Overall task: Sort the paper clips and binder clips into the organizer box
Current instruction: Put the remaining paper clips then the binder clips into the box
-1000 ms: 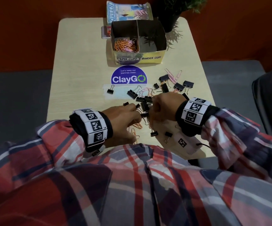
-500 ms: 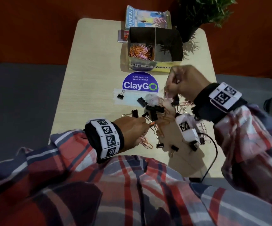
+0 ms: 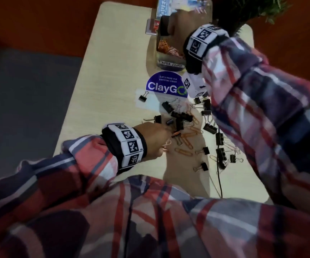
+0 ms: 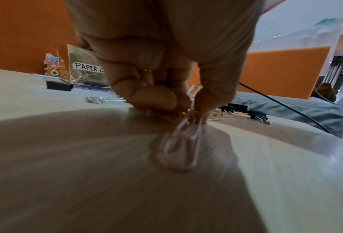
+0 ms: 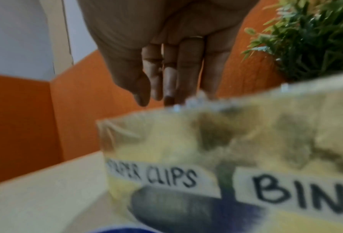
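your table (image 3: 113, 53) carries the box (image 3: 169, 61) at its far edge, clips (image 3: 185, 135) scattered between it and you. your right hand (image 3: 181, 23) hangs over the box, fingers (image 5: 188, 67) straight and loose, empty. your left hand (image 3: 155, 138), nearer the pile, pinches pink paper clips (image 4: 183, 141) trailing back toward you.
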`<state>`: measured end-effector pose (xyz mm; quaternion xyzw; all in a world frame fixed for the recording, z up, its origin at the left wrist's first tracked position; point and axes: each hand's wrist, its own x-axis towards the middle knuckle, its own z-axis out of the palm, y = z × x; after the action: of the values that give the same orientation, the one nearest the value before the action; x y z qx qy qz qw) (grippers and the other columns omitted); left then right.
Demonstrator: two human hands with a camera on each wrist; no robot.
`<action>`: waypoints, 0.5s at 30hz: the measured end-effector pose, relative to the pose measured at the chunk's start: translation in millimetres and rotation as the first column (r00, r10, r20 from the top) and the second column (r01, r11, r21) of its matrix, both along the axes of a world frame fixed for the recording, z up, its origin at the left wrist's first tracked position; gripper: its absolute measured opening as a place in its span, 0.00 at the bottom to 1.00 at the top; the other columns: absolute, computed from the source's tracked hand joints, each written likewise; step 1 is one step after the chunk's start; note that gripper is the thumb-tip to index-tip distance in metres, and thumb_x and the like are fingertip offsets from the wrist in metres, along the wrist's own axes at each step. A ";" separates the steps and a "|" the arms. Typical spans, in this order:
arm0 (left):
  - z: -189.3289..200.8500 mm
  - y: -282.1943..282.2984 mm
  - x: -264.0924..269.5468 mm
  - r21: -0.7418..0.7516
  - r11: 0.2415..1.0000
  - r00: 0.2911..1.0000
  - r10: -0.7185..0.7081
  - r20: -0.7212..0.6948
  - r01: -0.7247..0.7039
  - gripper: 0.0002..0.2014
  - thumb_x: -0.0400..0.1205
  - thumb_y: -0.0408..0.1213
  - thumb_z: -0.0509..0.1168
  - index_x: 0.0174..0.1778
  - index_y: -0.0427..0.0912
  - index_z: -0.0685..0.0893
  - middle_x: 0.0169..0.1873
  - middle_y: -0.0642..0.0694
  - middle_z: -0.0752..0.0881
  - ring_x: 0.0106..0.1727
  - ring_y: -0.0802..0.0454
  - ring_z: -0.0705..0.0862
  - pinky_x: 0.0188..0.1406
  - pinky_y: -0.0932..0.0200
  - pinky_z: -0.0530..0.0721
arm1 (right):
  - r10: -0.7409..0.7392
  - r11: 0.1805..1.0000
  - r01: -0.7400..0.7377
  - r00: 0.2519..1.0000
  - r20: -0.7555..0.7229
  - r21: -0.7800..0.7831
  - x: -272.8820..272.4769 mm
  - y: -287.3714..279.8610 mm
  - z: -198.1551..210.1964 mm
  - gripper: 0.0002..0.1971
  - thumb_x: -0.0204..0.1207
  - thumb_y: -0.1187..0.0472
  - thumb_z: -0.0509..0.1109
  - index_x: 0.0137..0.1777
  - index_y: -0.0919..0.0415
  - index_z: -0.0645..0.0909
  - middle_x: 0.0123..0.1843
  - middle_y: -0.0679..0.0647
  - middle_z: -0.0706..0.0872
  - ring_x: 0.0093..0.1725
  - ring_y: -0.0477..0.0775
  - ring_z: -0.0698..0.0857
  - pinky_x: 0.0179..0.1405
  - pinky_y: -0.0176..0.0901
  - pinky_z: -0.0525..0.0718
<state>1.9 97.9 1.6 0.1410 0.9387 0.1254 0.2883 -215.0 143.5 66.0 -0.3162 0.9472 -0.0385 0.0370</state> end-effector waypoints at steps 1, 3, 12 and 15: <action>-0.7 0.0 0.3 0.005 1.000 1.000 0.023 0.008 -0.023 0.05 0.78 0.35 0.64 0.49 0.41 0.79 0.49 0.44 0.83 0.47 0.42 0.83 0.44 0.54 0.82 | -0.027 0.997 0.026 1.000 -0.011 -0.069 6.3 5.9 4.0 0.12 0.76 0.61 0.64 0.57 0.59 0.83 0.55 0.60 0.87 0.52 0.62 0.85 0.45 0.45 0.78; -1.7 0.2 0.7 0.003 1.000 1.000 0.031 0.001 -0.031 0.03 0.77 0.35 0.64 0.44 0.43 0.77 0.45 0.46 0.80 0.42 0.44 0.80 0.39 0.54 0.79 | -0.097 0.976 0.096 0.995 0.002 -0.193 23.4 23.7 8.9 0.11 0.75 0.58 0.63 0.52 0.56 0.86 0.51 0.56 0.89 0.51 0.60 0.87 0.49 0.47 0.84; -2.9 -2.0 4.2 -0.060 0.998 0.998 0.023 -0.055 -0.026 0.13 0.76 0.35 0.62 0.30 0.51 0.66 0.32 0.52 0.73 0.31 0.51 0.71 0.29 0.58 0.68 | 0.034 0.943 -0.097 0.980 0.198 0.318 158.7 129.1 -26.0 0.19 0.74 0.39 0.64 0.58 0.47 0.84 0.56 0.51 0.86 0.53 0.60 0.86 0.49 0.47 0.81; -1.9 -1.6 4.2 -0.061 0.997 0.998 0.044 -0.040 -0.046 0.14 0.76 0.36 0.64 0.31 0.51 0.65 0.30 0.53 0.72 0.30 0.53 0.70 0.26 0.58 0.64 | 0.011 0.913 -0.079 0.985 0.171 0.399 173.3 132.5 -37.6 0.29 0.71 0.32 0.64 0.65 0.51 0.79 0.62 0.49 0.81 0.55 0.58 0.86 0.51 0.46 0.78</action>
<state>6.1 96.4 -0.3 0.1132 0.9505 0.1001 0.2716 -41.7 276.0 28.4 -0.3192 0.9207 0.1331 0.1809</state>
